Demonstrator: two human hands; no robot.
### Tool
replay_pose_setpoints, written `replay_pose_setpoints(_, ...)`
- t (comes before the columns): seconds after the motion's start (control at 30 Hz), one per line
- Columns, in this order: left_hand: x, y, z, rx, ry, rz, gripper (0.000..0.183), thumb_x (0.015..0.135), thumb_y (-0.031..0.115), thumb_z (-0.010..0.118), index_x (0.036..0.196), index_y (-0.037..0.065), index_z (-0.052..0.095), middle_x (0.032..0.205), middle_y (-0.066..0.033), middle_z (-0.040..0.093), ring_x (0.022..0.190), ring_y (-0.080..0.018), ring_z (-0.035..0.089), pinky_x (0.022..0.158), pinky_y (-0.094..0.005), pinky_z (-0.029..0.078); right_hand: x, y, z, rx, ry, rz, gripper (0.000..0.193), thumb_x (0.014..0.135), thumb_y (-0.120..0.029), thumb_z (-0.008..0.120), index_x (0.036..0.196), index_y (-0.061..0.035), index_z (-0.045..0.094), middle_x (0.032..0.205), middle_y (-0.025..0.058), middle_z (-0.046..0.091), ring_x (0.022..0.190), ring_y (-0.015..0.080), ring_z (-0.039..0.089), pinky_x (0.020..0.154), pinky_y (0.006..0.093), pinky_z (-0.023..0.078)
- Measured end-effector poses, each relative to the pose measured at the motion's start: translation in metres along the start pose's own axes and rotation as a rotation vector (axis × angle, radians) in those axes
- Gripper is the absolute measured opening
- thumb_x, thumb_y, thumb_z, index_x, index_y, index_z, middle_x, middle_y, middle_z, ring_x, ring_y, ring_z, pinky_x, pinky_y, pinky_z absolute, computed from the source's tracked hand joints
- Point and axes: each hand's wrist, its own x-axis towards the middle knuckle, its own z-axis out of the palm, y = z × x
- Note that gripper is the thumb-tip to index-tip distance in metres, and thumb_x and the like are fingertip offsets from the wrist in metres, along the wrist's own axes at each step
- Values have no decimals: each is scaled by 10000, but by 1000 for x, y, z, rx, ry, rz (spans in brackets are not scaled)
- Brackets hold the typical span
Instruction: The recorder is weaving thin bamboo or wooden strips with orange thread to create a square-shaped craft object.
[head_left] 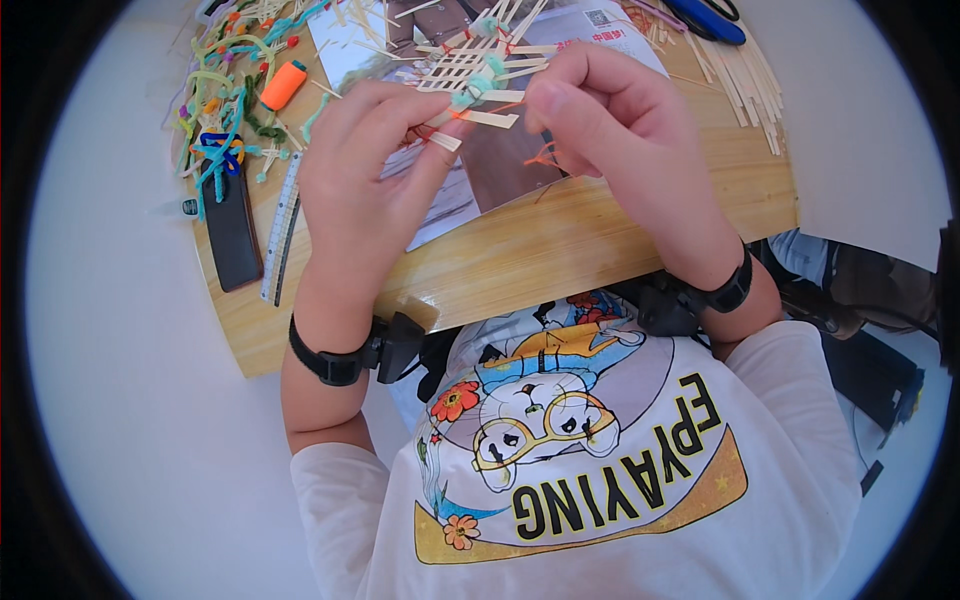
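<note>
A woven lattice of thin pale wooden strips is held above the table, trimmed with fuzzy mint-green pipe cleaner and tied with red thread at several crossings. My left hand is closed on the lattice's near left edge, thumb and fingers pinching the strips. Beside the right edge of the lattice, my right hand has its thumb and index finger pressed together on an orange-red thread. The thread's loose end hangs below those fingers, and another stretch runs toward the strips. My fingers hide part of the weave.
Under my hands lies a printed sheet on the wooden table. At left are tangled pipe cleaners, an orange marker-like object, a dark case and a clear ruler. Loose strips and a blue-handled tool lie at right.
</note>
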Motion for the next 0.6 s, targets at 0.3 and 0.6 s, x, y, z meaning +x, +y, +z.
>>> replay_pose_setpoints(0.3,1,3,1,108,-96,75,205,709,98,772,892,86,680,827,-47,633,738,-232,596,673,-332,453,-13,-24,-8,-675,-74,-153,108,924,-120,625,885,-21,610,707,-32,558,634,27,494,537,202,364)
replay_pose_setpoints(0.6,-4,-4,4,89,-528,66,318,692,185,779,952,49,656,856,-70,597,821,-274,578,725,-362,459,-14,2,-17,-969,-235,-7,173,872,-213,648,841,-45,620,662,127,599,606,305,584,563,395,440)
